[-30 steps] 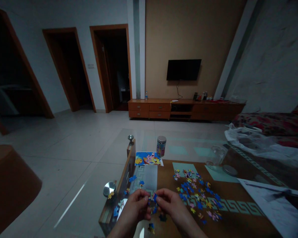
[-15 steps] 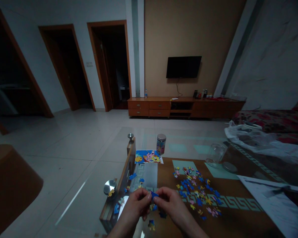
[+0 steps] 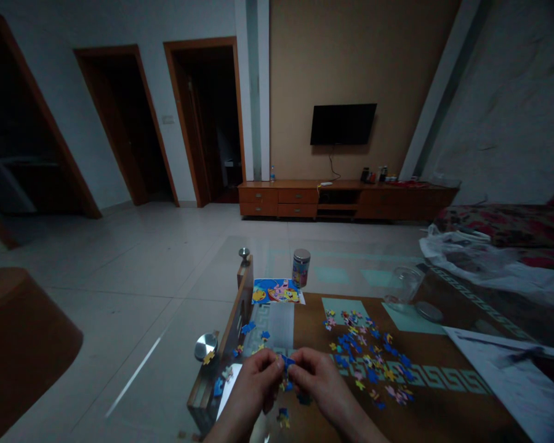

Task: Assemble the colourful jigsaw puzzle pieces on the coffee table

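Between my fingertips, just above the glass tabletop, is a small blue jigsaw puzzle piece [image 3: 287,362]. My left hand [image 3: 257,378] pinches its left side and my right hand [image 3: 317,375] pinches its right side; the fingers cover most of it, so I cannot tell whether it is one piece or two. Right of my hands lies a loose spread of puzzle pieces [image 3: 372,374] in blue, yellow and pink. A few more pieces [image 3: 248,327] are scattered to the left, and one dark and yellow piece [image 3: 283,418] lies below my hands. Beyond them rests a colourful cartoon picture card [image 3: 277,291].
Behind the card stands a tin with a metal lid [image 3: 301,268]. A clear jar [image 3: 404,286] and a round lid [image 3: 429,311] are further right. Paper with a pen [image 3: 519,355] lies at the right edge. Metal knobs [image 3: 206,347] top the table's left side.
The blue piece has turned slightly between my fingertips, showing less of its flat face. Both hands stay almost in the same place; the view has shifted very little.
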Demonstrator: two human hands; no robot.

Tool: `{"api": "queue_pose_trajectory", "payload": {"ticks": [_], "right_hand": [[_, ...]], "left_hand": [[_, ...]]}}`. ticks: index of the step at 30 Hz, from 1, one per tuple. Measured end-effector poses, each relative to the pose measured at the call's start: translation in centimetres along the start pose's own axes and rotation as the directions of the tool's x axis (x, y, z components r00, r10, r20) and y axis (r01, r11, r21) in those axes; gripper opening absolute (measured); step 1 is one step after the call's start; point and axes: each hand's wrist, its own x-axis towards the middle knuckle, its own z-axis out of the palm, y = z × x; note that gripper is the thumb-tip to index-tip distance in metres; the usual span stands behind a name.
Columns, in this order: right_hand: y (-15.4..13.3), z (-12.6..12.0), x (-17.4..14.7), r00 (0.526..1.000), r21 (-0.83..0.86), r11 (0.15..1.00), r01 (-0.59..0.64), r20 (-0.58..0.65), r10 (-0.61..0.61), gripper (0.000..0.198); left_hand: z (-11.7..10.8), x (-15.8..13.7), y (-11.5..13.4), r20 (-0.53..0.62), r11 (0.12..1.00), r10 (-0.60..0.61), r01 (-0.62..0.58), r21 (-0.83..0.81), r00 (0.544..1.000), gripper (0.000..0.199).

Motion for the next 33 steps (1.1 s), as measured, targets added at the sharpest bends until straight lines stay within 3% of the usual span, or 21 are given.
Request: {"api": "queue_pose_trajectory", "payload": {"ticks": [11, 18, 23, 28, 33], "right_hand": [[0.3, -0.3, 0.1, 0.998, -0.005, 1.000, -0.009, 0.059, 0.009, 0.024], [1.1, -0.6, 0.9, 0.990, 0.033, 0.998, 0.055, 0.130, -0.058, 0.036], [0.6, -0.7, 0.9, 0.977, 0.055, 0.996, 0.073, 0.198, -0.082, 0.041], [0.0, -0.4, 0.5, 0.984, 0.043, 0.999, 0.019, 0.177, -0.027, 0.038], [1.7, -0.4, 1.2, 0.988, 0.140, 0.990, -0.034, 0.157, 0.012, 0.043]], "left_hand": [[-0.4, 1.2, -1.1, -0.049, 0.996, 0.018, -0.014, 0.088, 0.999, 0.057], [-1.2, 2.0, -2.0, 0.161, 0.958, -0.075, 0.116, -0.261, 0.984, 0.056], [-1.2, 1.3, -0.9, 0.297, 0.907, -0.075, 0.189, -0.376, 0.952, 0.049], [-1.2, 1.7, -1.1, 0.213, 0.893, -0.112, 0.192, -0.407, 0.971, 0.052], [-1.6, 2.4, -1.9, 0.175, 0.904, -0.080, 0.146, -0.403, 0.981, 0.055]]}}
